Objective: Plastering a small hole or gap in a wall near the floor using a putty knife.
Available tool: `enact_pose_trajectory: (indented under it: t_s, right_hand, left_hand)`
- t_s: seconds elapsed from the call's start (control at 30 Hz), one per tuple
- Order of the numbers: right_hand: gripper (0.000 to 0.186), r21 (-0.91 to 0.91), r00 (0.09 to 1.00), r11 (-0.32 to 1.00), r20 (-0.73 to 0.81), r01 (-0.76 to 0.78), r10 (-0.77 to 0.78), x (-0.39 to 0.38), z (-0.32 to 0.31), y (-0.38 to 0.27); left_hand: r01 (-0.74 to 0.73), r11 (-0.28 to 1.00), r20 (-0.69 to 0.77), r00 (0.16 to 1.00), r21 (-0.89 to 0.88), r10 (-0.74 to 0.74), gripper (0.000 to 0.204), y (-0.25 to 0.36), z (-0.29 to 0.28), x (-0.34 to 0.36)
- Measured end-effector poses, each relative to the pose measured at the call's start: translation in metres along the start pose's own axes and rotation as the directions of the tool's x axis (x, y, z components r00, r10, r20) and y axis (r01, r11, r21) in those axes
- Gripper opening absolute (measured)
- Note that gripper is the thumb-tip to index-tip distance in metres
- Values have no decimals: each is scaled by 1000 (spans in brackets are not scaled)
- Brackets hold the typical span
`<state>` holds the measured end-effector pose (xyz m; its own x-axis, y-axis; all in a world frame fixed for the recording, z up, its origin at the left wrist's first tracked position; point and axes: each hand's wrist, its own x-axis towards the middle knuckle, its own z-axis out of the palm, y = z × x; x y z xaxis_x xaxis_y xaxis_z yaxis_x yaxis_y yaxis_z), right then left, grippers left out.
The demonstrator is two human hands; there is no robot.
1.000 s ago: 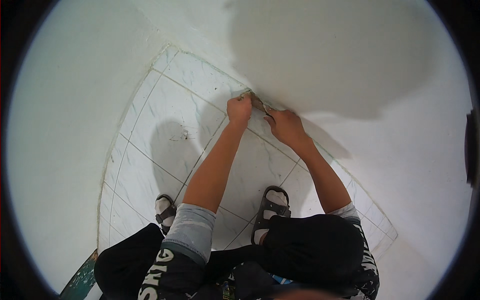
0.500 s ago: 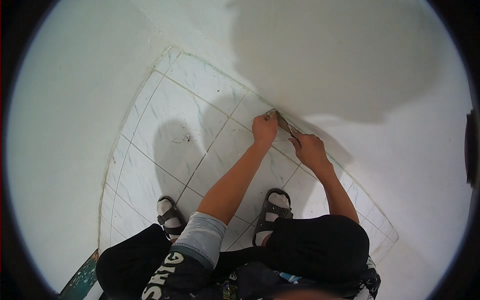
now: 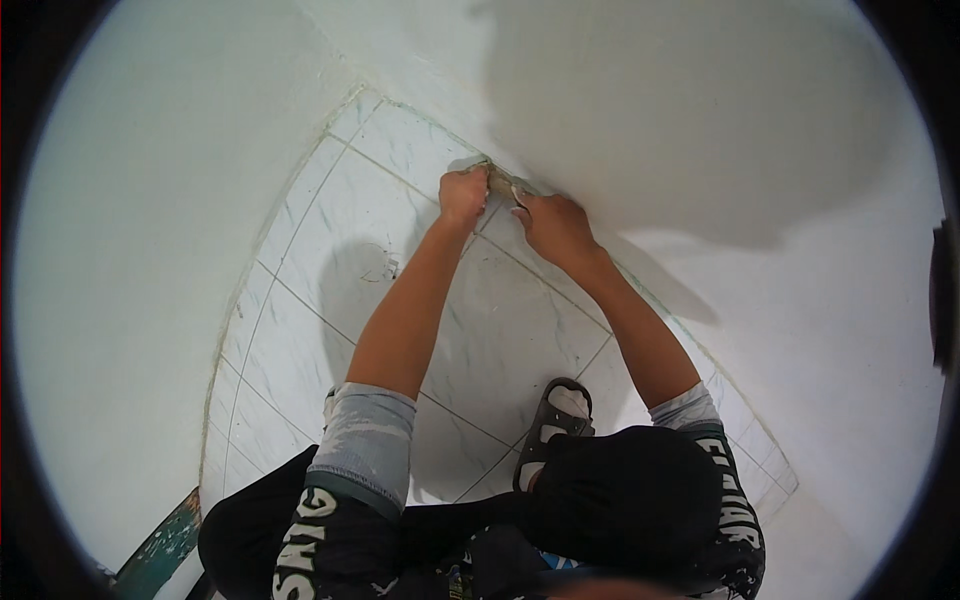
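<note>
My left hand (image 3: 464,195) is closed on the far end of a flat, brownish, blade-like tool (image 3: 502,184), whose exact kind does not show clearly. The tool's near end is in my right hand (image 3: 560,228), with the fingers bent round it. It lies low along the seam where the white tiled floor (image 3: 500,290) meets the right-hand wall (image 3: 640,150). Both hands are close together at this seam, the left one over the tiles and the right one next to the wall. My fingers partly hide both ends of the tool.
A second wall (image 3: 150,220) rises on the left and meets the other at the far corner. Dark crumbs (image 3: 390,268) lie on one tile. My sandalled foot (image 3: 555,420) stands on the floor near my knees. A worn green edge (image 3: 160,545) shows at the lower left.
Both hands have slid away from me and to the left along the wall seam, carrying the tool toward the far corner. My arms stretch further out, and my left foot is now mostly hidden.
</note>
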<state>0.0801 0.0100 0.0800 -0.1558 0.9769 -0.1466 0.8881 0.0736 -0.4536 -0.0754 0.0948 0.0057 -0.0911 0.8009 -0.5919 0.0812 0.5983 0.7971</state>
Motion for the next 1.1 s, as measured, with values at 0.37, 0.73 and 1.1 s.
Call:
enact_pose_trajectory:
  t_s: [0.37, 0.73, 1.1]
  right_hand:
    - [28, -24, 994, 995, 47, -94, 95, -60, -14, 25]
    - [23, 37, 998, 997, -11, 67, -67, 82, 20, -50]
    - [30, -49, 993, 993, 44, -108, 110, 4, 0, -22]
  left_hand:
    - [-109, 978, -118, 984, 178, 131, 35, -25, 54, -66]
    - [-128, 975, -237, 956, 184, 171, 34, 40, -53, 61]
    - [-94, 932, -107, 984, 350, 140, 46, 2, -5, 2]
